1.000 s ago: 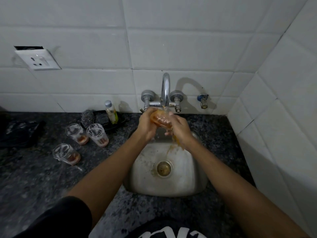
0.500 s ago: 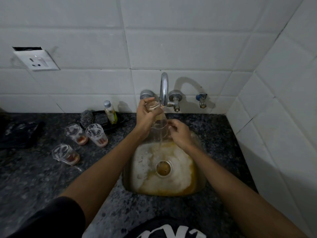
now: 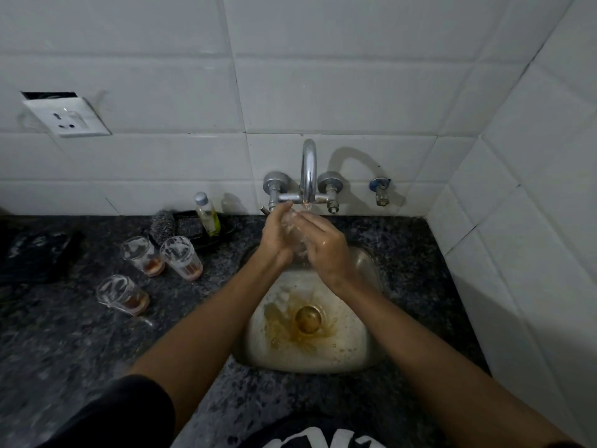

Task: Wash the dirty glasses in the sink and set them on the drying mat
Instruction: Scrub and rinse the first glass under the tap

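Observation:
A clear glass point(image 3: 294, 233) is held under the running tap point(image 3: 308, 176), mostly hidden between my hands. My left hand point(image 3: 277, 236) wraps its left side and my right hand point(image 3: 326, 245) covers its right side, both above the back of the steel sink point(image 3: 361, 357). Brown liquid stains the sink bottom around the drain point(image 3: 308, 319). Three dirty glasses with brown dregs stand on the dark counter to the left: one point(image 3: 142, 255), a second point(image 3: 181, 257) beside it, a third point(image 3: 121, 295) nearer me.
A small bottle point(image 3: 207, 215), a steel scrubber point(image 3: 162, 225) and a dark tray point(image 3: 223, 231) sit against the tiled wall left of the tap. A dark cloth or mat point(image 3: 35, 253) lies at far left. A socket point(image 3: 68, 120) is on the wall.
The glass held brown liquid, was tipped so it poured into the sink, and now looks clear under the water. My right hand has closed onto it. The brown pool has drained down.

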